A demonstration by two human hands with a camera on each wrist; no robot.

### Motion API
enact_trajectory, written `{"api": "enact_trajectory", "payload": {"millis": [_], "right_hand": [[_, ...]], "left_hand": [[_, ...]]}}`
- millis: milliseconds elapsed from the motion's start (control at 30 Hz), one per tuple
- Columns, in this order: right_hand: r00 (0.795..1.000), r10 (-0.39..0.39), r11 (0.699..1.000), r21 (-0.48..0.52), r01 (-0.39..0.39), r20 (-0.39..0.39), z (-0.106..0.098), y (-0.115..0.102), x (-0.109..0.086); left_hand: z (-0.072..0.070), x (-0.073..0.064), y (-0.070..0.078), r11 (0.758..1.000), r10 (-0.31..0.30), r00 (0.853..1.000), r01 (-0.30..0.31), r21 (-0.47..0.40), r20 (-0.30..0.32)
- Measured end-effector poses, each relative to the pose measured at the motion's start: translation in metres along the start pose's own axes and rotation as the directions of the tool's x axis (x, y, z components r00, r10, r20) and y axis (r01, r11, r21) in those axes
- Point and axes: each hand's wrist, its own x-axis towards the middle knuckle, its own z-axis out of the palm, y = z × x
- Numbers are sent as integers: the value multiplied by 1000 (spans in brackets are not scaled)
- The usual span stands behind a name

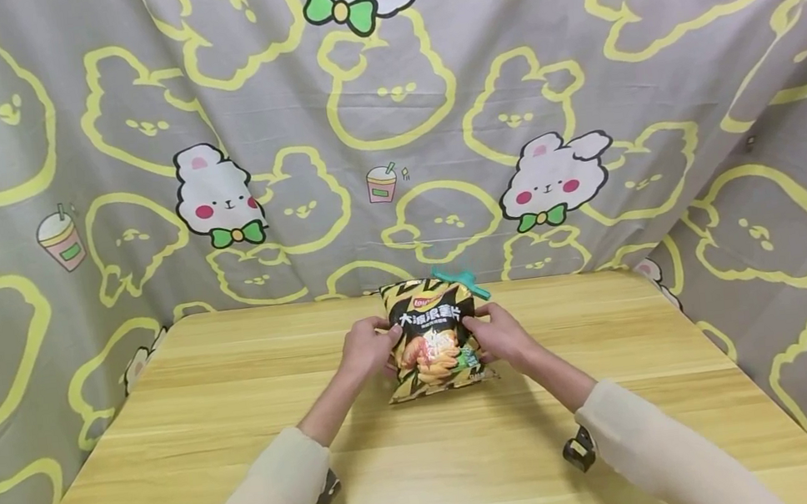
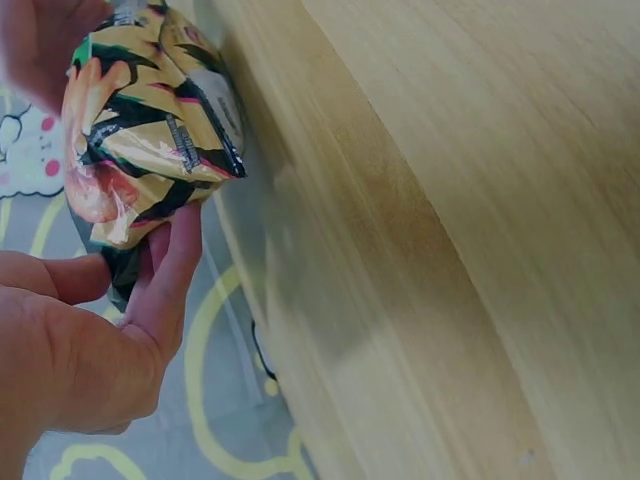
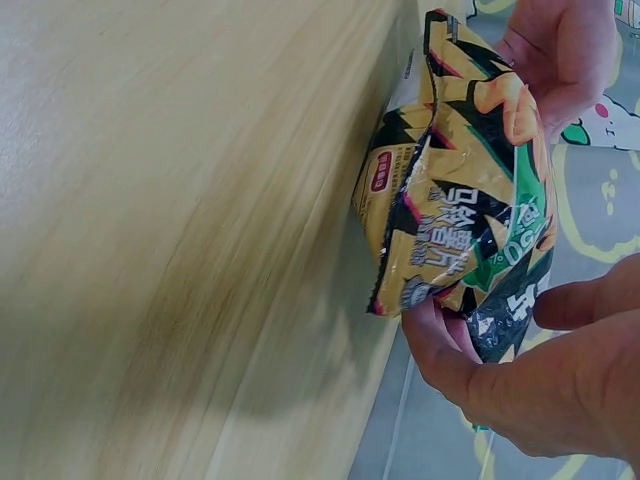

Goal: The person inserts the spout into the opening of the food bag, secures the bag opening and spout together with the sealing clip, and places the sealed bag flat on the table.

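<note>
A black-and-gold bag of potato chips (image 1: 431,341) is held up by its two sides, its printed front toward the head camera. On the left side, my left hand (image 1: 368,347) pinches the edge, thumb in front and fingers behind. My right hand (image 1: 502,334) grips the opposite side in the same way. In the right wrist view, the right fingers (image 3: 435,345) curl under the back of the chip bag (image 3: 475,170). Behind the bag's top right corner lies a long teal plastic piece (image 1: 479,289) resembling a bag clip, partly hidden by the bag.
The wooden table (image 1: 430,467) reaches back to a grey curtain (image 1: 417,116) with yellow and white cartoon figures. More curtain hangs along the left and right sides. A dark wrist device (image 1: 579,449) sits under the right cuff, and another (image 1: 329,490) under the left.
</note>
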Motion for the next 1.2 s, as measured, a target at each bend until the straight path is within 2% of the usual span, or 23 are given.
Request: {"api": "enact_trajectory", "payload": {"millis": [233,600,800,933,1000,1067,1100,1167,1200], "right_hand": [[1000,0,1000,-27,1,16,-2,3,0],[997,24,993,-116,-16,73,-8,7,-1],[992,16,996,-91,-4,127,-10,9,1],[989,7,995,-102,8,146,-12,11,0],[990,-3,987,-156,24,138,-14,11,-1],[992,-37,969,-240,66,120,-18,10,-4],[993,-59,953,-291,87,104,-20,8,-6],[991,-112,913,-386,130,68,-27,7,-9],[989,-143,893,-425,150,48,-30,6,-10]], "left_hand": [[1,1,-2,988,-65,996,73,-139,61],[3,3,-3,988,-80,988,96,-119,128],[4,2,-2,987,-77,987,95,-129,140],[-1,-1,-3,987,-60,983,85,-140,171],[-8,-3,-5,998,-23,988,31,-55,153],[-18,-4,-7,996,37,993,-46,81,114],[-23,-5,-8,984,68,994,-81,160,86],[-35,-6,-11,940,131,991,-133,314,26],[-41,-6,-13,923,157,988,-150,354,8]]}}
